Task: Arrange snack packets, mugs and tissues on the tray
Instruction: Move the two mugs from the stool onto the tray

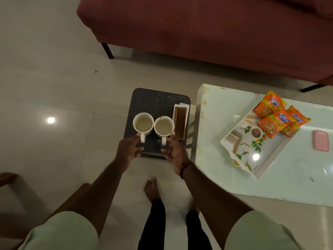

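Two white mugs stand side by side on a dark woven stool (158, 101). My left hand (128, 148) is at the handle of the left mug (143, 124), thumb touching its base and fingers curled just below the handle. The thumb of my right hand (175, 152) rests against the right mug (164, 126), and its fingers are spread under that handle. Neither mug is lifted. A wooden tissue holder (180, 123) with white tissues stands right of the mugs. On the white table, a floral printed tray (259, 165) carries three orange snack packets (280, 118) at its far end.
The white glossy table (216, 109) stands directly right of the stool. A pink flat object (320, 140) lies on the table beyond the tray. A maroon sofa (198, 24) spans the back. A wooden chair arm (7, 177) is at lower left. My bare foot (152, 188) is below the stool.
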Motion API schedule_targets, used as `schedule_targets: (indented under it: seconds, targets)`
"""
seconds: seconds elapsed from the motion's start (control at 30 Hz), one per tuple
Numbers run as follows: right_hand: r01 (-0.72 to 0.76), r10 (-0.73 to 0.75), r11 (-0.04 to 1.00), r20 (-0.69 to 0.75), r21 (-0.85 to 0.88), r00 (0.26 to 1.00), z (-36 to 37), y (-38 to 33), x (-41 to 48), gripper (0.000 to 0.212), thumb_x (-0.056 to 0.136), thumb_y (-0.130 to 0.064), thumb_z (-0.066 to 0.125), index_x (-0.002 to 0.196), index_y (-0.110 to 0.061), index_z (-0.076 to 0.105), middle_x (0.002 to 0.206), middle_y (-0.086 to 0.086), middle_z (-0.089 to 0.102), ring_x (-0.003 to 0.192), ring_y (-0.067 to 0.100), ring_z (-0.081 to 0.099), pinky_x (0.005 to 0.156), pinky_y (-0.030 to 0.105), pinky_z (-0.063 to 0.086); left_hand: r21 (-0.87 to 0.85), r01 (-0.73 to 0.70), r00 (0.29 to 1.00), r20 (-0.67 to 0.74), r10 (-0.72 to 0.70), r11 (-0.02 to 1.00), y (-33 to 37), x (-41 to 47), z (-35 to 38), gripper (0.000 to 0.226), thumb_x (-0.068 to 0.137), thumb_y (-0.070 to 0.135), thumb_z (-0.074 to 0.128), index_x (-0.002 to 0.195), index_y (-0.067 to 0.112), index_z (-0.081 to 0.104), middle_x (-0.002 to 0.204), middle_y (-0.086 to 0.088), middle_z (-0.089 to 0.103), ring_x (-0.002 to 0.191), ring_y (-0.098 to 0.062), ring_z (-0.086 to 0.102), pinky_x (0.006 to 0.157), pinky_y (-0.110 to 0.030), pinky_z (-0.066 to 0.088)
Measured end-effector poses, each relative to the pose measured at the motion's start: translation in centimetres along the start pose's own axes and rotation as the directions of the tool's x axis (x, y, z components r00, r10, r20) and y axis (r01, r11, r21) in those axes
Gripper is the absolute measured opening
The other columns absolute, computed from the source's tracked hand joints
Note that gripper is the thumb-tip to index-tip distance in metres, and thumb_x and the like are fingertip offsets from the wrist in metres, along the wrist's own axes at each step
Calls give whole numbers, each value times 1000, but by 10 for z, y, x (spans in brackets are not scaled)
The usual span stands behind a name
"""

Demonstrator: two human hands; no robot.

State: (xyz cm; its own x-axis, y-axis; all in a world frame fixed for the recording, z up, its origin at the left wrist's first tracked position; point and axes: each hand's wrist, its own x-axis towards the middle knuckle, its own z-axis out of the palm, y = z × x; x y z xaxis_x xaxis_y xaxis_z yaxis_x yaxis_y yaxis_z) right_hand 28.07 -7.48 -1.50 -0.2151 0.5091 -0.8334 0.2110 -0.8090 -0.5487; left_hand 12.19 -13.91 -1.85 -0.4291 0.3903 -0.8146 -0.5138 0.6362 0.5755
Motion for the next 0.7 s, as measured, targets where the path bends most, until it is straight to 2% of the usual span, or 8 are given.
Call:
schedule_targets:
  seconds: [0.13, 0.23, 0.3, 0.37, 0.43, 0.57, 0.7]
  targets:
    - [31, -31, 999, 21, 39, 999, 0, 8, 15, 46, 92, -57, 53, 125, -25, 59, 125, 3, 63, 94, 20, 68, 81, 35, 56, 30, -37, 999, -8, 37, 999, -12, 16, -1, 27, 90, 38, 66, 102, 14, 66, 93, -8, 70, 80, -20, 68, 74, -39, 55]
    - [55, -56, 998, 27, 41, 998, 0, 11, 26, 15, 91, -34, 67, 102, -24, 66, 107, 5, 69, 95, 22, 67, 87, 37, 56, 80, -126, 992, -7, 127, 989, -20, 27, 1, 21, 87, 32, 71, 90, 11, 71, 85, -11, 70, 67, -17, 65, 65, -33, 54]
    - [96, -95, 995, 32, -22, 995, 1, 14, 33, 7, 88, -21, 73, 94, -20, 69, 93, 4, 71, 89, 18, 66, 82, 32, 57, 104, -169, 985, 6, 170, 980, -25, 36, 4, 26, 87, 29, 72, 93, 4, 72, 84, -14, 69, 63, -15, 63, 61, -30, 54]
    - [138, -136, 989, 33, -61, 990, 2, 18, 39, 4, 89, -17, 72, 91, -19, 69, 86, 2, 70, 79, 14, 64, 73, 25, 57, 88, -177, 984, 32, 175, 980, -29, 42, 8, 26, 91, 26, 67, 99, 1, 71, 91, -13, 72, 65, -16, 67, 65, -30, 56]
    - [152, -149, 987, 50, -53, 988, 4, 20, 41, 3, 92, -18, 67, 95, -18, 68, 86, 1, 69, 74, 12, 64, 69, 22, 57, 40, -180, 982, 66, 177, 983, -32, 44, 11, 25, 95, 23, 62, 103, 0, 68, 96, -10, 73, 69, -16, 71, 68, -27, 58]
    - [140, -136, 990, 135, -17, 981, 9, 22, 51, 12, 100, -23, 55, 96, -16, 65, 92, 1, 68, 81, 16, 67, 74, 26, 58, 27, -254, 964, 87, 251, 967, -38, 48, 14, 23, 99, 22, 54, 92, 3, 66, 87, -9, 71, 67, -12, 71, 71, -24, 59]
    - [158, -153, 987, 136, -30, 979, 14, 24, 56, 23, 104, -25, 46, 89, -14, 59, 87, 3, 62, 86, 18, 63, 85, 33, 54, 35, -344, 939, 10, 344, 938, -42, 46, 18, 28, 101, 21, 50, 82, 7, 64, 80, -6, 66, 61, -5, 66, 63, -19, 56]
